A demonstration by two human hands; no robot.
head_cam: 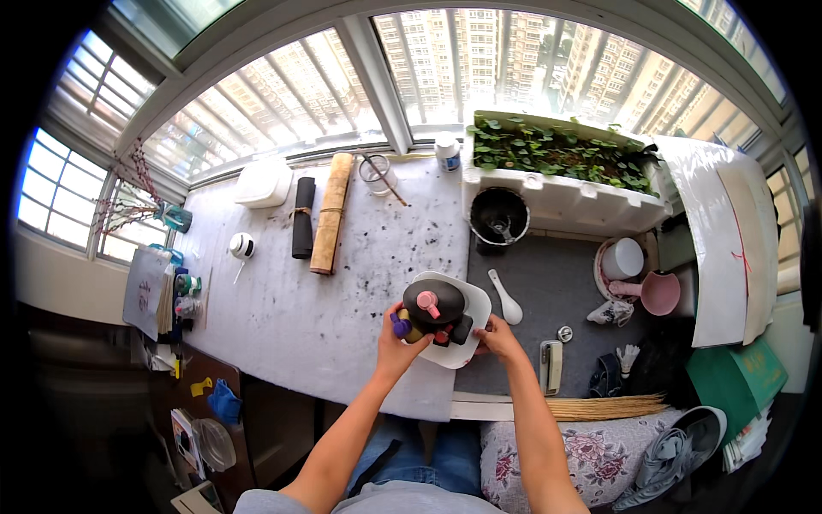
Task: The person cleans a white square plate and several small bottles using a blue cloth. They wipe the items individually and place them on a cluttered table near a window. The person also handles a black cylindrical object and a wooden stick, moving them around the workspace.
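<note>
Before me, a white plastic tray (478,308) holds a black bottle with a pink cap (429,299), a yellowish bottle with a purple cap (402,326) and smaller dark bottles, one with red on it (443,334). My left hand (399,344) grips the tray's left side, its fingers around the purple-capped bottle. With thumb and fingers, my right hand (494,336) pinches the tray's right rim. The tray is over the seam between the pale felt cloth (289,308) and the grey surface (539,263); whether it touches them is unclear.
A white spoon (506,297) and a stapler (550,367) lie to the right. Farther back are a black pot (499,217), a foam planter (565,202), a glass jar (377,175), a rolled bamboo mat (332,215) and a dark roll (304,218). A small white bottle (241,245) stands left.
</note>
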